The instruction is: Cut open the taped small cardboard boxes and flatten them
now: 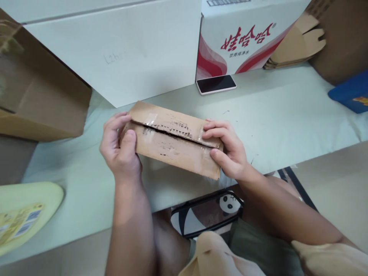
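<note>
Beige clothing (pixel 217 257) nearest, left hand (pixel 121 143) and right hand (pixel 229 148) clasp a carton (pixel 175 149), slit (pixel 169 132) facing camera, long axis slanting down rightward.

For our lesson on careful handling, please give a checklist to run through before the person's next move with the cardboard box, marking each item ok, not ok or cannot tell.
1. Left hand gripping the cardboard box: ok.
2. Right hand gripping the opposite end: ok.
3. Flaps meeting flush: not ok, a dark slit shows between them.
4. Smartphone apart from the box: ok.
5. Box contents: cannot tell, hidden.
</note>
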Demonstrator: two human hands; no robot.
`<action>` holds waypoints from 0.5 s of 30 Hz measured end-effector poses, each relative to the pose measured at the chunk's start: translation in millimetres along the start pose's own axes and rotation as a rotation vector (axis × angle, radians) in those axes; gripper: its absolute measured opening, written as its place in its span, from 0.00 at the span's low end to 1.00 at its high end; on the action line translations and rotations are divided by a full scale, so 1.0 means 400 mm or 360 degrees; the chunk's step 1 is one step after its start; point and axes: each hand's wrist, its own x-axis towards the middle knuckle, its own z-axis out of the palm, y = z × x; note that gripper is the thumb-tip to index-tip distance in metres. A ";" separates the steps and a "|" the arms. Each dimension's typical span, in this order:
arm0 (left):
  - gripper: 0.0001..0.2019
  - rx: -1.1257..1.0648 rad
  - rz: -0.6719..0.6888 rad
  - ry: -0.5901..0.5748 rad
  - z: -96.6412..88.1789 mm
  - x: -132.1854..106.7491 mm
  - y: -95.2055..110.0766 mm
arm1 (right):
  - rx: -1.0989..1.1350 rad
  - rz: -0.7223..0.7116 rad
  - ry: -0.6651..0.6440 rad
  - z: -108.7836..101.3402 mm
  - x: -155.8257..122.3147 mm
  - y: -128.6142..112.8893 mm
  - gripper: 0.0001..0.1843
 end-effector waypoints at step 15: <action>0.14 0.0205 -0.0057 -0.0004 -0.002 0.004 0.022 | -0.0061 -0.0021 -0.0077 -0.013 -0.008 0.015 0.15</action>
